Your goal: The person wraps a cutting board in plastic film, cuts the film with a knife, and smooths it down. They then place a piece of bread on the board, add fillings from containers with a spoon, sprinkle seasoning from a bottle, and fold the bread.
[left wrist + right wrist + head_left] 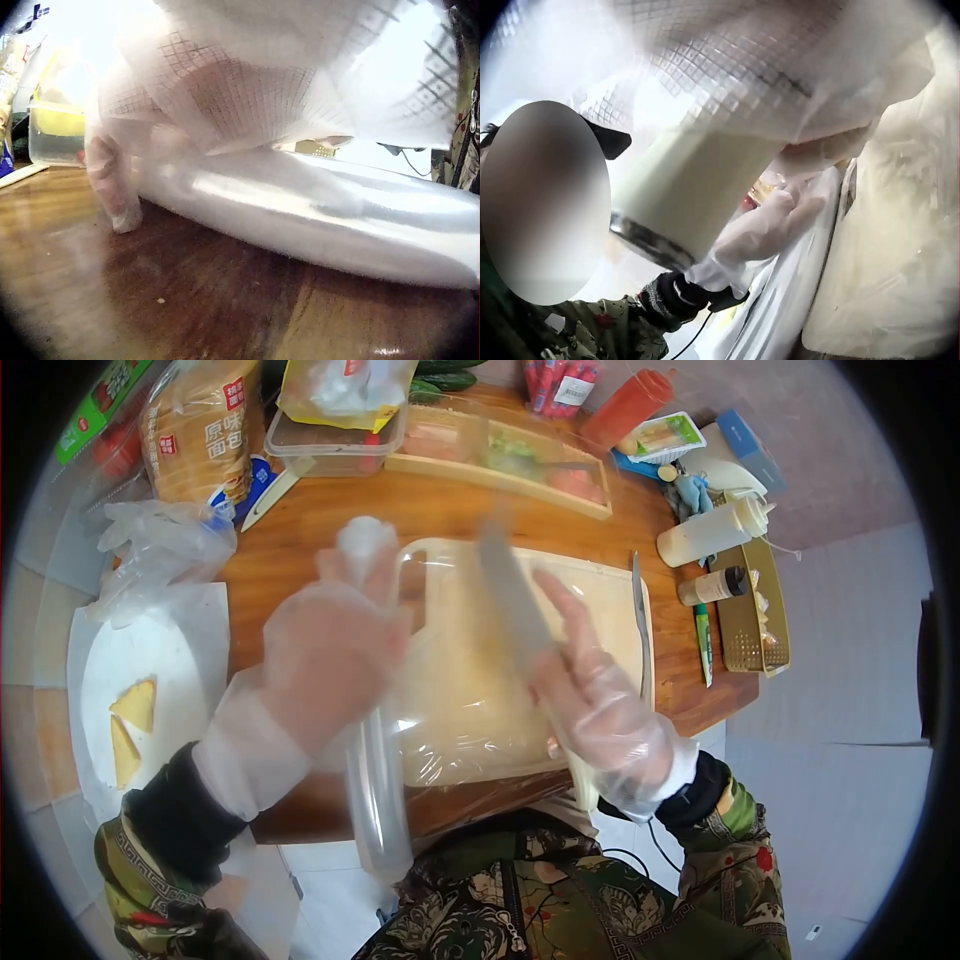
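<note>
In the head view my left hand (335,640), in a clear plastic glove, grips a roll of cling film (378,800) left of the cutting board (600,580). The roll's near end points toward my body; in the left wrist view the shiny roll (322,210) lies low over the wooden table. My gloved right hand (615,710) holds a knife (515,590) by its pale handle (697,191), its blade blurred and pointing away over the board. Wrinkled clear film (470,750) covers the board's near part.
Two bread triangles (137,705) lie on white paper (90,660) at left. A second knife (640,610) rests along the board's right edge. Behind stand a wooden tray of fillings (450,465) and a bagged loaf (195,440); squeeze bottles (710,532) and a basket (740,635) are at right.
</note>
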Demonstrator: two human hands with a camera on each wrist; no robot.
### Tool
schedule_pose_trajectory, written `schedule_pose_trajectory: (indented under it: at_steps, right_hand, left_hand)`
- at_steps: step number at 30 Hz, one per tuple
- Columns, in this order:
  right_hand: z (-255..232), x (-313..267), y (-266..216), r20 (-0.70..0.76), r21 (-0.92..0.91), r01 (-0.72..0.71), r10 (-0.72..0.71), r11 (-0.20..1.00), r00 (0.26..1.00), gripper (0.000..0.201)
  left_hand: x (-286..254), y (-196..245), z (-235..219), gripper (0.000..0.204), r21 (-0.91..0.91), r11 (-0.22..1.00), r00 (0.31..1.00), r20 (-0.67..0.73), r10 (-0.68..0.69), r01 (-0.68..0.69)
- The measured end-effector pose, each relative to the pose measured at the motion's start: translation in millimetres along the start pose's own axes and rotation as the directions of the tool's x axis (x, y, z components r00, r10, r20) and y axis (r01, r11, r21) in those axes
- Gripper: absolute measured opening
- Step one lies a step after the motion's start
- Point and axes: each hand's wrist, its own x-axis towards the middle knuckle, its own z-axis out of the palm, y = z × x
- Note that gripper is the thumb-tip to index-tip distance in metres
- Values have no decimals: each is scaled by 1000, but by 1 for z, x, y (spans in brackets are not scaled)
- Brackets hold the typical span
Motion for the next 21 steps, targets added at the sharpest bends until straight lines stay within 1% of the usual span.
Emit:
schedule_pose_trajectory:
  at_steps: [1, 3, 4, 6, 7, 9, 10, 11, 12, 13, 14, 15, 16, 17, 18, 19, 20, 21]
  right_hand:
    - [2, 1, 14, -3, 1, 0, 0, 1000, 1000, 57]
    - [4, 4, 30, 8, -57, -66, 67, 996, 998, 74]
    - [2, 3, 32, 8, -56, -66, 67, 996, 998, 74]
    - [0, 6, 25, 172, 20, -121, 115, 993, 978, 95]
    - [2, 7, 25, 172, 21, -124, 118, 992, 978, 95]
    - [4, 9, 29, 149, -59, -81, 89, 995, 985, 98]
    - [6, 10, 33, 144, -61, -82, 90, 995, 985, 98]
    - [8, 11, 38, 141, -69, -26, 35, 997, 989, 97]
    - [10, 12, 40, 140, -76, 30, -20, 997, 990, 97]
    - [11, 13, 39, 138, -78, 30, -19, 996, 990, 97]
    - [13, 15, 36, 122, -231, 92, -65, 969, 990, 89]
    - [15, 16, 33, 113, -378, 148, -113, 914, 987, 83]
    - [17, 17, 31, 112, -380, 146, -111, 913, 987, 83]
    - [19, 18, 30, 145, -567, 220, -167, 794, 975, 78]
    - [22, 19, 28, 190, -723, 284, -214, 630, 958, 74]
    - [24, 20, 27, 244, -839, 332, -248, 431, 938, 70]
    - [25, 21, 26, 303, -909, 362, -267, 209, 915, 67]
    - [26, 21, 25, 364, -928, 372, -270, -26, 891, 64]
  left_hand:
    - [0, 1, -1, 74, 4, 1000, 1000, 14, -9, 9]
    - [1, 2, -3, 74, 7, 1000, 999, 28, -19, 19]
    - [2, 2, -5, 74, -1, 1000, 998, 57, -29, 30]
    - [2, 3, -9, 73, -11, 999, 995, 89, -41, 42]
    - [2, 4, -11, 72, -11, 999, 993, 104, -48, 50]
    - [3, 5, -11, 72, -11, 999, 992, 114, -51, 53]
    - [3, 4, -9, 71, -12, 999, 996, 81, -44, 46]
    - [3, 4, -8, 71, -12, 999, 998, 48, -39, 40]
    - [3, 4, -8, 71, -14, 999, 998, 47, -38, 38]
    - [3, 4, -9, 70, -14, 999, 997, 66, -44, 45]
    - [3, 4, -10, 70, -14, 999, 995, 85, -50, 52]
    - [3, 4, -11, 70, -17, 999, 995, 84, -49, 51]
    - [2, 4, -11, 70, -24, 999, 996, 77, -46, 48]
    - [2, 4, -11, 69, -31, 999, 997, 70, -43, 45]
    - [2, 3, -10, 69, -32, 998, 997, 70, -42, 45]
    - [2, 2, -9, 70, -33, 999, 998, 52, -33, 35]
    - [2, 2, -8, 70, -34, 999, 999, 34, -24, 25]
    - [1, 1, -8, 70, -36, 999, 999, 32, -22, 24]
